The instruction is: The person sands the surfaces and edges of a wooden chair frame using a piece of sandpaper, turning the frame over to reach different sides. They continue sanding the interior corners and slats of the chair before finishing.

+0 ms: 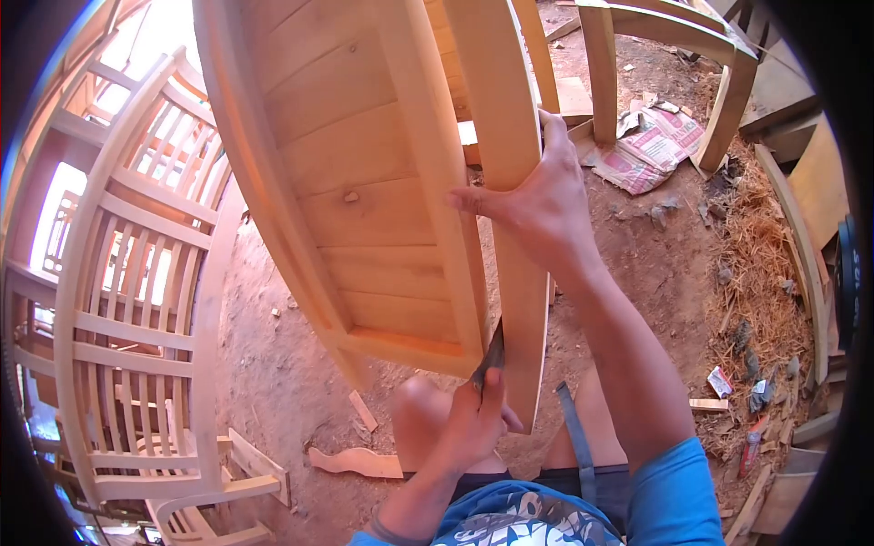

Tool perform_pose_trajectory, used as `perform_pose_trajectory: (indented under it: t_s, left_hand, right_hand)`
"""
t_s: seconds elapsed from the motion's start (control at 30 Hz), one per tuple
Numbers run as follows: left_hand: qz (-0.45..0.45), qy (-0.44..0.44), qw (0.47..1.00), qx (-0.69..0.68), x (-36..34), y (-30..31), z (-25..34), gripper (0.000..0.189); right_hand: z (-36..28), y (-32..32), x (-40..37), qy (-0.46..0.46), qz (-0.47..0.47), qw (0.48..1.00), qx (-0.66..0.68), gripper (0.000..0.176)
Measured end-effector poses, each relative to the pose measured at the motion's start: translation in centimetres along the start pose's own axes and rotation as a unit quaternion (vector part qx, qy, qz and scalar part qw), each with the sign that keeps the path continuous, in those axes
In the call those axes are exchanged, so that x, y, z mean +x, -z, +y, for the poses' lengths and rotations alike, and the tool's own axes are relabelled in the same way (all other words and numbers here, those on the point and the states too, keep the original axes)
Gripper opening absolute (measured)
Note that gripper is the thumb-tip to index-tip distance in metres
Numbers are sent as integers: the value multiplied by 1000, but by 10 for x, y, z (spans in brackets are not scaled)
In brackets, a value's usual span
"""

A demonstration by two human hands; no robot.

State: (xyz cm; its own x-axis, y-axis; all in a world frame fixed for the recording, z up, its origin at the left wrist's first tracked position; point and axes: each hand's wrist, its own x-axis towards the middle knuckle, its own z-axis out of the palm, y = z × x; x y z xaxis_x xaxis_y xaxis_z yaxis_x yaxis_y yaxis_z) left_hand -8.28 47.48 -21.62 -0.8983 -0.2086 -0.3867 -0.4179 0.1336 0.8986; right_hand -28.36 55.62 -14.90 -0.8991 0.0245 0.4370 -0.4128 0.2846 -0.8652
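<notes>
A pale wooden furniture frame with a planked panel (pixel 364 196) stands tilted in front of me. Along its right side runs a thick wooden post (pixel 514 264). My right hand (pixel 542 200) grips this post higher up, its thumb across the front face and its fingers over the far edge. Lower down, my left hand (pixel 469 419) pinches a dark grey piece of sandpaper (pixel 490 358), partly hidden by the fingers. The sandpaper sits in the narrow gap between the post's lower end and the panel's bottom corner.
A slatted wooden furniture piece (pixel 137 318) stands at the left. A wooden frame with legs (pixel 596 73) is at the upper right, near a crumpled printed sack (pixel 651 150). Wood shavings (pixel 756 246) line the right side. A shaped wood offcut (pixel 355 461) lies by my leg.
</notes>
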Motion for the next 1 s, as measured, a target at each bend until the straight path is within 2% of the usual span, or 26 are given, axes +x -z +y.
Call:
perform_pose_trajectory:
  t_s: [0.1, 0.17, 0.27, 0.4, 0.5, 0.6, 0.7, 0.8, 0.9, 1.0]
  left_hand:
    - [12, 3, 1000, 4, 24, -4, -13, 57]
    - [-12, 46, 998, 52, 25, 3, -13, 58]
    - [9, 10, 1000, 14, 7, 4, 3, 56]
    - [32, 28, 996, 74, 30, -5, -18, 55]
    - [27, 6, 995, 94, 3, 1, 5, 55]
    - [62, -82, 987, 124, 3, -6, 10, 52]
    - [46, 29, 996, 73, 23, -3, 0, 60]
    - [44, -6, 998, 50, -1, -1, 16, 55]
    - [39, 54, 996, 67, 31, -5, -15, 59]
    - [55, 4, 996, 77, 11, -1, 15, 60]
  right_hand:
    - [-3, 1, -5, -3, 14, 1000, 12, 79]
    - [4, -1, -4, 15, 10, 998, 56, 75]
    - [12, -4, 2, 34, 16, 993, 113, 69]
    - [12, -9, -3, -5, 22, 987, 160, 65]
    - [12, -7, -2, 5, 22, 992, 128, 65]
    - [12, -7, -2, 11, 29, 990, 141, 64]
    - [15, -8, -1, 14, 27, 990, 137, 63]
    - [17, -9, -1, 25, 38, 990, 134, 63]
    - [16, -9, -2, 22, 28, 992, 125, 65]
    - [17, -9, -2, 26, 36, 991, 126, 66]
